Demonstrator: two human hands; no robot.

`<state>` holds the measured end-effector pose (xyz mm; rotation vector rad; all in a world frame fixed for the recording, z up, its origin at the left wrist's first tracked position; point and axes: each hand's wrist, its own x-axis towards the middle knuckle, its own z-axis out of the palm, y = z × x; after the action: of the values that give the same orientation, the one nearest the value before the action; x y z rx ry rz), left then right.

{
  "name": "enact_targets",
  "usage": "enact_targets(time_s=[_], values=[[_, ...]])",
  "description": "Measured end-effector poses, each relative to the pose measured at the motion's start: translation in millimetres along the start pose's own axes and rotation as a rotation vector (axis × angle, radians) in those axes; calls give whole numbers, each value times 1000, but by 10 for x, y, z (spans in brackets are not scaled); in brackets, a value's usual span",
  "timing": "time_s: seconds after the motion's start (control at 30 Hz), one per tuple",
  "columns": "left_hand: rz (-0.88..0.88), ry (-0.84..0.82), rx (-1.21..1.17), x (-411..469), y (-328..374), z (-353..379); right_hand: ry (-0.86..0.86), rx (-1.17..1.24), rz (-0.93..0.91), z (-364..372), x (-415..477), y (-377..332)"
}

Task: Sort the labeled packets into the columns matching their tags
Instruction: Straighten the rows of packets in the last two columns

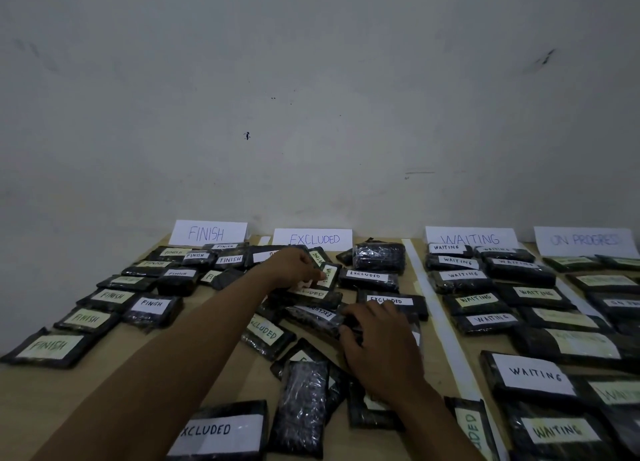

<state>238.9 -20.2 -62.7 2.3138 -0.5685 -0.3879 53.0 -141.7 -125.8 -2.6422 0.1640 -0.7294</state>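
My left grip pinches a packet tagged WAITING, which sits tilted among the packets under the EXCLUDED sign. My right grip curls its fingers against the end of a packet tagged EXCLUDED; I cannot tell whether it holds it. Both packets are on a tan desk set against a scuffed pale wall. A white strip sets off the column under the WAITING sign.

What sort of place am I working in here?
Probably a makeshift sorting station: a wooden table against a bare wall, paper signs FINISH, EXCLUDED and WAITING heading columns of black labelled packets.
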Motion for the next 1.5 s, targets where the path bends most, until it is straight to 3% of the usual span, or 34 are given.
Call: enact_targets(time_s=[0.1, 0.27, 0.53, 0.67, 0.77, 0.87, 1.1, 1.3, 1.37, 1.5], values=[[-30, -41, 100, 69, 107, 68, 11, -6, -10, 3, -8, -7], [-17, 120, -7, 43, 213, 111, 37, -30, -22, -3, -17, -10], [9, 216, -679, -555, 347, -57, 92, 7, 38, -52, -26, -77], [44, 163, -875, -988, 304, -15, 196, 147, 69, -192, -12, -175], [83, 95, -926, -1286, 290, 73, 133, 553, 123, -386, -24, -315], [125, 32, -879, -1520, 326, 185, 95, 823, 145, -580, -53, -380], [384, 21, -417, -1809, 554, 808, 477, 1160, 316, -1363, -553, -25], [731, -19, 89, -1908, 809, 1651, 579, 1011, 471, -1909, -1529, 479], [780, -27, 172, -1894, 809, 1776, 503, 875, 526, -2013, -1862, 677], [770, -18, 187, -1856, 736, 1823, 191, 534, 614, -2014, -2300, 940]])
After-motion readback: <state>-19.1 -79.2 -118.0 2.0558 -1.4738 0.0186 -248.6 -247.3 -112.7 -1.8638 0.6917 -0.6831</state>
